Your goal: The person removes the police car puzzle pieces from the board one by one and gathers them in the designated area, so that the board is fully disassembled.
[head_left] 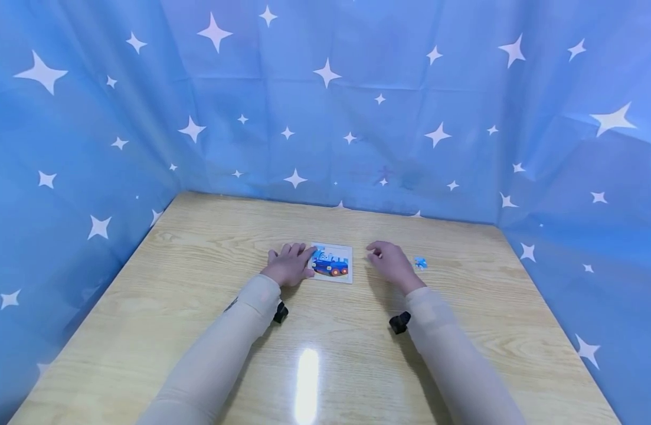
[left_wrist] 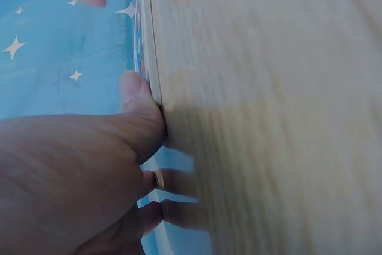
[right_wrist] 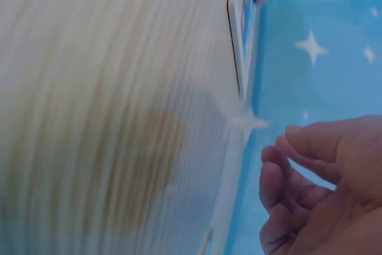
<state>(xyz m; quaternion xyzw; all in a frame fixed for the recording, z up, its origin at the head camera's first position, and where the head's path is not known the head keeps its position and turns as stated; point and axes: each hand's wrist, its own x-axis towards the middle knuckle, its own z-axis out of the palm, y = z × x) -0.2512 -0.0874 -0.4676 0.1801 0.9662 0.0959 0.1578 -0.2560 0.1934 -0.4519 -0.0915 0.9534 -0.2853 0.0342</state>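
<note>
A small puzzle board (head_left: 330,270) with a white border and a blue train picture lies on the table. My left hand (head_left: 290,265) rests at its left side, fingers spread and forefinger over the upper left corner. In the left wrist view the thumb (left_wrist: 138,103) touches the board's edge, and other fingertips meet the tabletop. To the right of the board my right hand (head_left: 390,262) hangs above the table with loosely bent fingers. Its thumb and forefinger come close together, and nothing shows between them. A loose blue puzzle piece (head_left: 421,262) lies just right of that hand.
The wooden table (head_left: 325,319) reaches back to a blue curtain (head_left: 378,124) with white stars, which also hangs along both sides. Black wrist cameras (head_left: 399,323) sit under both cuffs. A bright reflection shows on the near tabletop.
</note>
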